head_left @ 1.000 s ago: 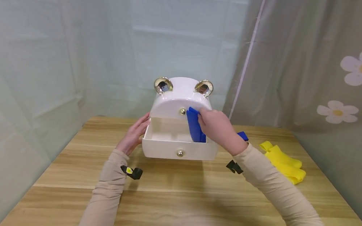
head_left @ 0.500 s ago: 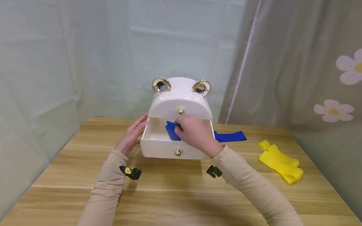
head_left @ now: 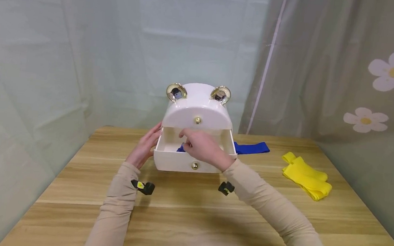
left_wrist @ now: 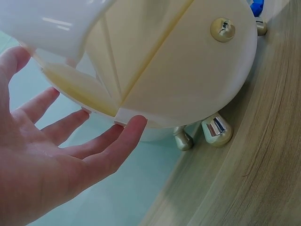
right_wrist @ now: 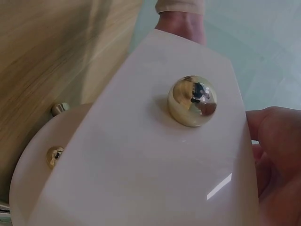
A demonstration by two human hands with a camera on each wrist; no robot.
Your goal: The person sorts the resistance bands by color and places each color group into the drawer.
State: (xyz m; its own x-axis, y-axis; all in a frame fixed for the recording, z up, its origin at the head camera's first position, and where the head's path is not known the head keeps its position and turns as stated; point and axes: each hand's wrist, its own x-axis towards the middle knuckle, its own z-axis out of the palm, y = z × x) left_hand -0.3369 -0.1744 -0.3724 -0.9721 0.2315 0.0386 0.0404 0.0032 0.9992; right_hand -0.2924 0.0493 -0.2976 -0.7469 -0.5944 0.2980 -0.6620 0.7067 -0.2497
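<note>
A white storage box (head_left: pixel 199 99) with gold ears and round gold knobs stands on the table, its lower drawer (head_left: pixel 175 161) pulled out. My left hand (head_left: pixel 145 145) rests on the box's left side, its fingertips touching the shell in the left wrist view. Inside the drawer, my right hand (head_left: pixel 203 146) is over a blue fabric band (head_left: pixel 181 149), with the index finger raised off it. Most of that band is hidden by the hand and the drawer front. In the right wrist view the drawer front hides the fingertips of my right hand (right_wrist: pixel 280 160).
Another blue strip (head_left: pixel 252 148) lies on the table right of the box. Farther right is a folded yellow band (head_left: pixel 306 177). Curtains surround the wooden table (head_left: pixel 173 223) at the back and sides.
My right hand has moved left and down into the drawer with the folded blue band, which now lies lower, mostly out of sight. The left hand has stayed on the box.
</note>
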